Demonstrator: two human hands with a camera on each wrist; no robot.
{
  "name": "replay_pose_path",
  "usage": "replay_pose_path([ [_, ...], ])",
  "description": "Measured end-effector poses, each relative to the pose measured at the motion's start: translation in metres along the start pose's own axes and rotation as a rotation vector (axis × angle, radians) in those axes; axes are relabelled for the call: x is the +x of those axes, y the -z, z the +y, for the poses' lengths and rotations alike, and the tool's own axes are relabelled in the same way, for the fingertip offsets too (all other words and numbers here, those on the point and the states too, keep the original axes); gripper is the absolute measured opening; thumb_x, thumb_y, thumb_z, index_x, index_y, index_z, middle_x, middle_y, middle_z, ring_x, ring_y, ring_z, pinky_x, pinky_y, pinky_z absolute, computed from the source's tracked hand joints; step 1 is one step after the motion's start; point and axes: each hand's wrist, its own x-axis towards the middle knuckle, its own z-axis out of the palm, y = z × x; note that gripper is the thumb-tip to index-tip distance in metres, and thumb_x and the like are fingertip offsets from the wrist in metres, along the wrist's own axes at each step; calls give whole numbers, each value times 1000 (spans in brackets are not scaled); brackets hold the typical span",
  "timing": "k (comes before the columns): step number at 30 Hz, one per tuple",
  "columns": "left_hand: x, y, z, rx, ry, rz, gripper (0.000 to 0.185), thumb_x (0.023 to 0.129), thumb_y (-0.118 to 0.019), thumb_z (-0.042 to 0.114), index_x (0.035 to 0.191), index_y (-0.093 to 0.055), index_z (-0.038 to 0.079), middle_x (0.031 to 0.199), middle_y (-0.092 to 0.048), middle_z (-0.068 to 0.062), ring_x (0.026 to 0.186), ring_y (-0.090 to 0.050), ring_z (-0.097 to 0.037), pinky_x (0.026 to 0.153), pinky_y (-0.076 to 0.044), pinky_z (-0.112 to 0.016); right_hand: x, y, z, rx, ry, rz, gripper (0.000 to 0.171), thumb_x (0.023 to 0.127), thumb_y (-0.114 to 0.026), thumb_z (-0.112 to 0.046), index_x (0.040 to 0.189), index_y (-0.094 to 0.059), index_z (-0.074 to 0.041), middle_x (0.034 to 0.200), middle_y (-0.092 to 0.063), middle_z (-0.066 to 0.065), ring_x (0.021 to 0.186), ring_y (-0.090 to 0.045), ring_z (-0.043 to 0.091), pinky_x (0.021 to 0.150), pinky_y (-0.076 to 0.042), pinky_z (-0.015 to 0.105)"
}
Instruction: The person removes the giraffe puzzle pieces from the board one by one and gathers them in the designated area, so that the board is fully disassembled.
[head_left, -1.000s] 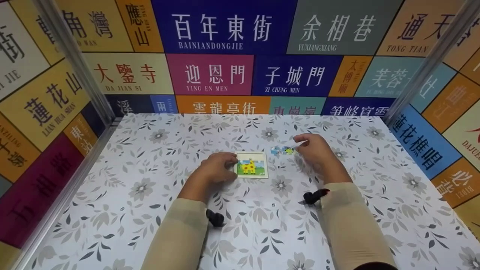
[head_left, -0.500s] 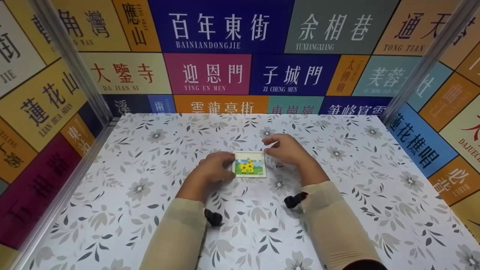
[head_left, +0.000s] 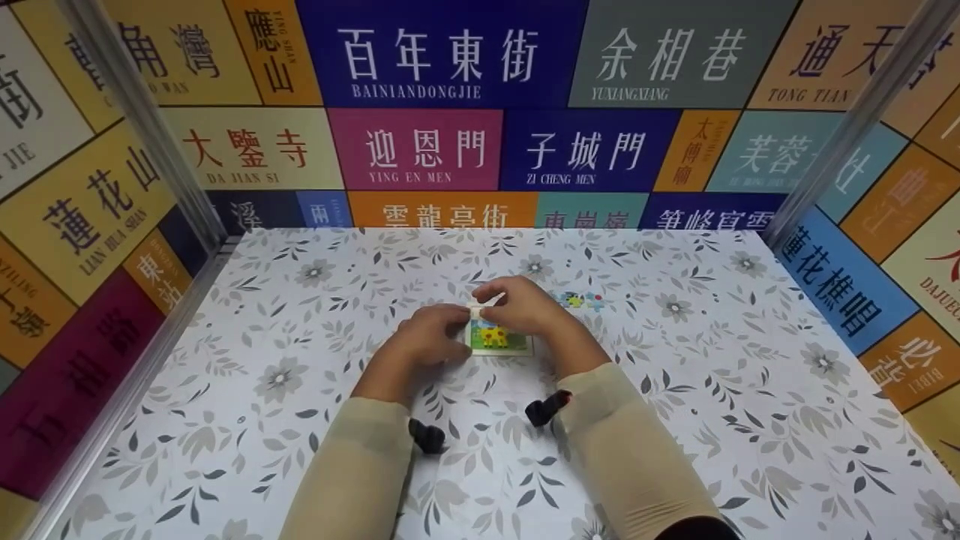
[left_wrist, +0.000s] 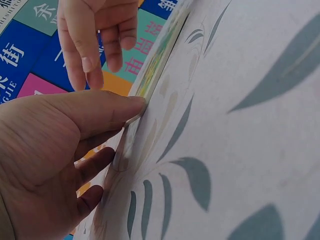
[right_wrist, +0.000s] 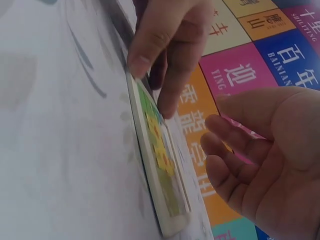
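A small puzzle tray (head_left: 501,354) with a pale rim lies on the table, its picture a yellow giraffe on green. My left hand (head_left: 431,335) holds the tray by its left side. In the left wrist view, the left thumb rests on the near corner of the rim. Over the upper part of the tray hovers my right hand (head_left: 517,304), covering some of the picture. Its fingers bend loosely in the right wrist view, and no piece shows between them. Several loose puzzle pieces (head_left: 583,300), blue and yellow-green, lie on the table to the right of the tray.
The table (head_left: 300,450) has a white cloth printed with grey leaves and flowers. Behind it stands a wall (head_left: 442,52) of coloured panels with Chinese lettering. Metal posts (head_left: 161,127) rise at the table's back corners.
My right hand has moved left from beside the loose pieces to over the tray. The left hand has stayed at the tray's left edge.
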Motion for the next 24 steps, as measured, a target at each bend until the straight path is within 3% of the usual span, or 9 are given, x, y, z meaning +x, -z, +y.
replay_pose_path([
  [3,0,1,-1,25,-27,3,66,89,-82,29,152,-62,27,164,-53,5,159,-41,-26,132,-31,-56,1,-4,0,-27,1,-21,39,101,-70,-22,140,-71,-15,139,-72,6,120,-69,28,100,-59,45],
  [15,0,-2,0,-4,4,-15,67,88,-82,30,152,-62,30,165,-51,7,160,-37,-28,132,-27,-59,4,-14,17,23,-145,-69,47,93,-81,-17,139,-71,-19,143,-69,4,136,-65,27,111,-56,45],
  [24,-1,0,-1,-14,7,-9,66,89,-82,29,152,-62,30,165,-51,7,160,-37,-27,132,-27,-57,10,-18,19,-41,-79,-96,47,92,-79,-11,138,-73,-15,139,-71,7,125,-66,29,109,-55,47],
])
